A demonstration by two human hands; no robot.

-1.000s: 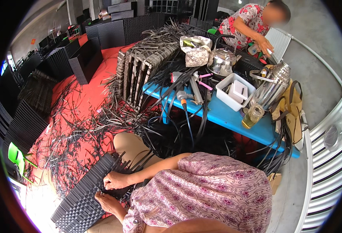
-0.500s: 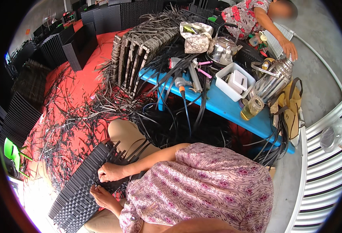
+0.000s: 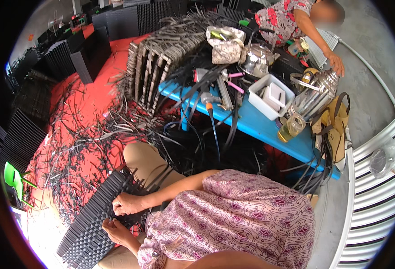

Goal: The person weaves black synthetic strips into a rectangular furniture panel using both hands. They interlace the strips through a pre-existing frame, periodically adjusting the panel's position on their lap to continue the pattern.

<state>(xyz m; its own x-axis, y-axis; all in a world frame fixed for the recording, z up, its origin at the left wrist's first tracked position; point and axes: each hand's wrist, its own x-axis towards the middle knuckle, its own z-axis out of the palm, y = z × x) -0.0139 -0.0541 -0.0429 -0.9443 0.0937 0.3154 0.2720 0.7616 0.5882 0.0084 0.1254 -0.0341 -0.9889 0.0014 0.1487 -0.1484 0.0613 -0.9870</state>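
A: Head view, woven panel on the lap, tilting down to the lower left. How far along?

B: Most of it looks done. The black weave is tight and even from the bottom edge up to the hands. At the top edge, strip ends still stick out unwoven beside the knee. I'd judge that only this edge is left to close and trim.

A: Hands?

B: The right hand lies on the upper part of the panel, fingers clenched over the strip ends. The left hand is just below it on the weave with its fingers curled. Whether it pinches a strip I cannot tell.

A: Materials?

B: Flat, narrow strips, plastic or rattan-like, matte black to grey, springy enough to stand up on their own. The weave has a ribbed, checkered surface.

A: Surroundings?

B: Offcuts are scattered thick over a red mat. Dark finished panels are stacked at the left. A half-woven frame with open slats leans against a blue counter. The counter carries a white tub, a shiny metal kettle and a glass jar of yellowish liquid. More strips hang over its front edge.

A: Anyone else?

B: A second person at the far end, one hand reaching down, well apart from the panel.
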